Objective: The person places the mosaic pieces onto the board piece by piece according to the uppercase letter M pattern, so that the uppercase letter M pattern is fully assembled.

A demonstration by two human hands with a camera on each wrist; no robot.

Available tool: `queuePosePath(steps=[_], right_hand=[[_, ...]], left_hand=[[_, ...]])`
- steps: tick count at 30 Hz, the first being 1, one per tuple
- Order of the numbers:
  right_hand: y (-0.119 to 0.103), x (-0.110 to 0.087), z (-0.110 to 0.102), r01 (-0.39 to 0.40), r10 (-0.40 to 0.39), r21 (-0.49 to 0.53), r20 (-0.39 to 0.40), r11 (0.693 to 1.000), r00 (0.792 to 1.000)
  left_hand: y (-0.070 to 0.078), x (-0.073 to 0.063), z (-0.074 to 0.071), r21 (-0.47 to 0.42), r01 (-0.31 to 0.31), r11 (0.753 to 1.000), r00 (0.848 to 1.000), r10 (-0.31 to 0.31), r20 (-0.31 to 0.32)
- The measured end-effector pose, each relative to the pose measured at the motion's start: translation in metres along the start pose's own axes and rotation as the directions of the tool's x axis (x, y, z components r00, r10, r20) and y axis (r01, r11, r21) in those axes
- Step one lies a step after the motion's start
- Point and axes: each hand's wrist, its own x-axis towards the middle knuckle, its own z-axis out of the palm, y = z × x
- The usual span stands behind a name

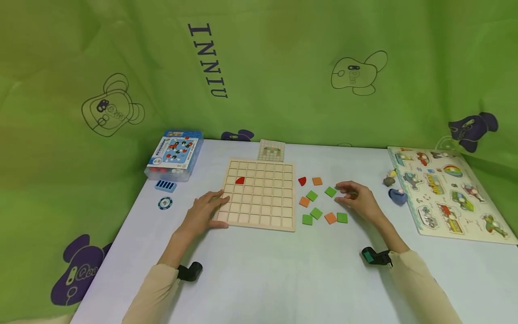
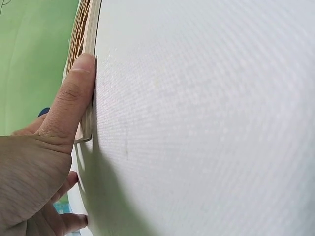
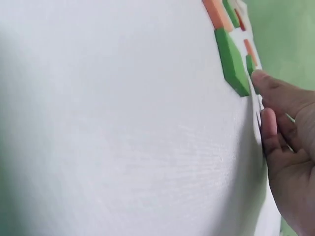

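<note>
A light wooden grid board [image 1: 259, 226] lies on the table, with one red quarter-round piece [image 1: 240, 180] in a cell at its upper left. My left hand [image 1: 203, 209] rests at the board's near left corner, fingers spread. In the left wrist view the straight thumb [image 2: 74, 96] lies against the board's edge [image 2: 87, 118]. My right hand [image 1: 356, 199] is just right of a green square tile [image 1: 330, 192], thumb and fingers apart with nothing between them. In the right wrist view its fingertips overlap the far tiles, and a nearer green tile [image 3: 231, 61] lies beside them.
Orange tiles [image 1: 331, 218], more green tiles [image 1: 342, 218] and a red piece [image 1: 302, 181] lie right of the board. A pattern card [image 1: 271, 150] touches its back edge. A plastic box [image 1: 175, 155] stands back left, a picture puzzle [image 1: 449, 198] lies right, near small figures [image 1: 398, 196].
</note>
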Motion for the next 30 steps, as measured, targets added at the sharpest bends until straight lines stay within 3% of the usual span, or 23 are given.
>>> queuePosePath(steps=[5, 12, 18, 26, 30], right_hand=[[0.007, 0.005, -0.002, 0.012, -0.013, -0.033, -0.023, 0.999, 1.0], [0.003, 0.008, 0.001, -0.049, 0.046, -0.043, -0.055, 0.998, 0.997], [0.0, 0.008, 0.005, -0.054, 0.046, -0.072, -0.11, 0.996, 0.993], [0.006, 0.012, 0.002, -0.024, 0.024, -0.007, -0.047, 1.0, 0.999], [0.004, 0.014, 0.0, -0.086, 0.087, 0.025, -0.042, 0.996, 0.995]], left_hand=[[0.001, 0.0, 0.0, -0.003, -0.004, 1.0, 1.0, 0.004, -0.004], [0.001, 0.0, -0.001, 0.001, -0.007, 1.0, 1.0, 0.007, -0.007], [0.0, -0.001, 0.0, 0.001, -0.021, 1.0, 0.999, 0.021, -0.027], [0.0, -0.002, -0.001, 0.009, -0.018, 1.0, 1.0, 0.018, -0.022], [-0.001, -0.002, 0.0, 0.003, -0.023, 1.0, 0.999, 0.023, -0.026]])
